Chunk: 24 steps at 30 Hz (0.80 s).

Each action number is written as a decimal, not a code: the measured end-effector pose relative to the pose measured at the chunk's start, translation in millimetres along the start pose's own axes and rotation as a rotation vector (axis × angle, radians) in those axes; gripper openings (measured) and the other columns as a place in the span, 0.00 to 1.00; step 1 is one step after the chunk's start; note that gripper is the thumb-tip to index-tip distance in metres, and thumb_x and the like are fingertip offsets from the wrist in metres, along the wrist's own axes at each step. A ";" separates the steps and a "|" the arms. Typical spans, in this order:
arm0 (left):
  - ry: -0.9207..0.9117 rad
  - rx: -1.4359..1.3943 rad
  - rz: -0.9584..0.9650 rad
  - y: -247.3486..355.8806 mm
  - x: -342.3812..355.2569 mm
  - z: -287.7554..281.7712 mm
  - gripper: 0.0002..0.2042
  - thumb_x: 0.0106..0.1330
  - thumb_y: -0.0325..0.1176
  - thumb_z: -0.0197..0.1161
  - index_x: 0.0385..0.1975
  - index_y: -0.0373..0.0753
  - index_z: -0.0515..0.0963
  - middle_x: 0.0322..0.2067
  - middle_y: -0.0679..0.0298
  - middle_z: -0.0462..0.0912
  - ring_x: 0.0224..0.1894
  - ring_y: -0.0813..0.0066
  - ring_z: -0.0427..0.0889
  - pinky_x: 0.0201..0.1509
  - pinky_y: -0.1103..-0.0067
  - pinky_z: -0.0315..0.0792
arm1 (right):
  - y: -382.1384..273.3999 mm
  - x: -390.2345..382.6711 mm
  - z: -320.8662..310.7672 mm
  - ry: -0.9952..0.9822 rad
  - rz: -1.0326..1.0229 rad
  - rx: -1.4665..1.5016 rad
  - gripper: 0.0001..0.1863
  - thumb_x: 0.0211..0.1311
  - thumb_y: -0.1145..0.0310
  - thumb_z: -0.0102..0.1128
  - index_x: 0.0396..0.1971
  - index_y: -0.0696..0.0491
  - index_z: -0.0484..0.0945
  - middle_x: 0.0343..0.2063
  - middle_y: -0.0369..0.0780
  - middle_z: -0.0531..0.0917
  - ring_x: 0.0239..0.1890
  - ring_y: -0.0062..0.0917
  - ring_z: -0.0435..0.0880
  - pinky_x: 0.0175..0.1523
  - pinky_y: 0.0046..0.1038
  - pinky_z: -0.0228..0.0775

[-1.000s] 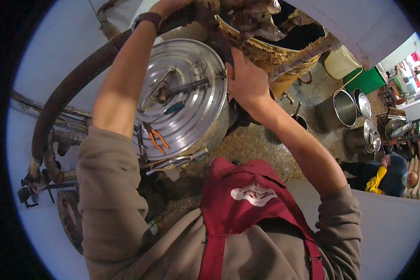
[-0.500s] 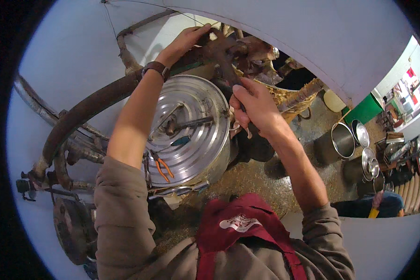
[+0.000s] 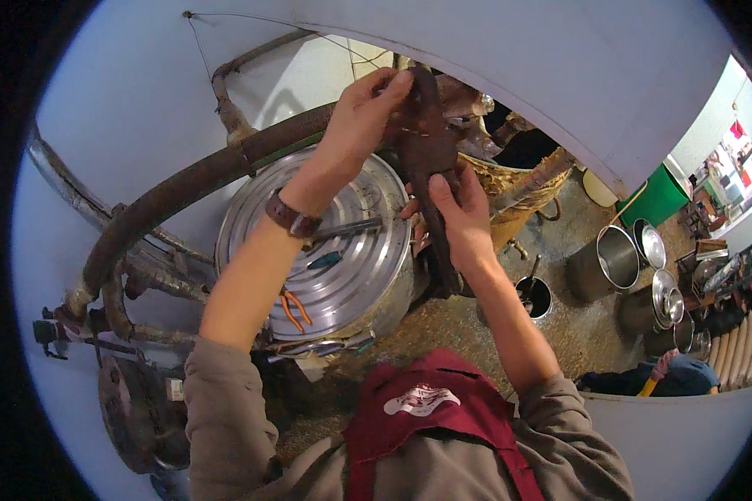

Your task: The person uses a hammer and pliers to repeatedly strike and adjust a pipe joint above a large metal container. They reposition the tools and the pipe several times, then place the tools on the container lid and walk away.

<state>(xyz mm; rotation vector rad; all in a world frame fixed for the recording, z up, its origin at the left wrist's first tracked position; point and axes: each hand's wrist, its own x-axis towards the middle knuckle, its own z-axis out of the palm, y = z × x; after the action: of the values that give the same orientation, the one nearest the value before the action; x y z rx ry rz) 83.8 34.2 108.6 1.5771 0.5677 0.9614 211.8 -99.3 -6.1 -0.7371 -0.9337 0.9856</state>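
A large dark-brown, rusty tool (image 3: 429, 150), which looks like a pipe wrench, is tilted between both hands near the end of a thick brown pipe (image 3: 184, 171). My left hand (image 3: 363, 117) grips its upper, jaw end, with fingers and thumb closed on it. My right hand (image 3: 464, 217) is wrapped round it lower down, where the handle begins. The handle points down toward me. Below my left forearm is a large ridged metal lid (image 3: 355, 284) on a pot. On it lie orange-handled pliers (image 3: 294, 309), a teal-handled tool (image 3: 324, 260) and a metal bar (image 3: 348, 228).
A yellowish crusted vessel (image 3: 518, 209) stands beyond my right hand, with large meaty or bony pieces (image 3: 468, 125) above it. A white panel (image 3: 543, 67) overhangs it. Steel pots (image 3: 614, 259) and a green bin (image 3: 656, 200) stand on the wet floor at right.
The wrench has come away from the pipe's end and now stands more upright, nearer me. My left hand has moved from the pipe's end onto the wrench's upper end; my right hand has shifted lower.
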 end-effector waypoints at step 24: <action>-0.070 0.788 -0.020 17.2 117.2 -83.6 0.30 0.79 0.60 0.53 0.68 0.43 0.76 0.56 0.60 0.87 0.60 0.65 0.83 0.63 0.67 0.74 | 46.1 102.6 14.0 0.155 -0.029 -0.861 0.33 0.85 0.43 0.42 0.43 0.62 0.82 0.27 0.45 0.85 0.31 0.34 0.89 0.42 0.39 0.78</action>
<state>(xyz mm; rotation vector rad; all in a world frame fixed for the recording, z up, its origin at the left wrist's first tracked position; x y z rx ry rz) 76.8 170.0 158.9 2.2787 0.9850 0.6877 208.1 14.0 -7.9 -1.4874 -1.2287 0.4552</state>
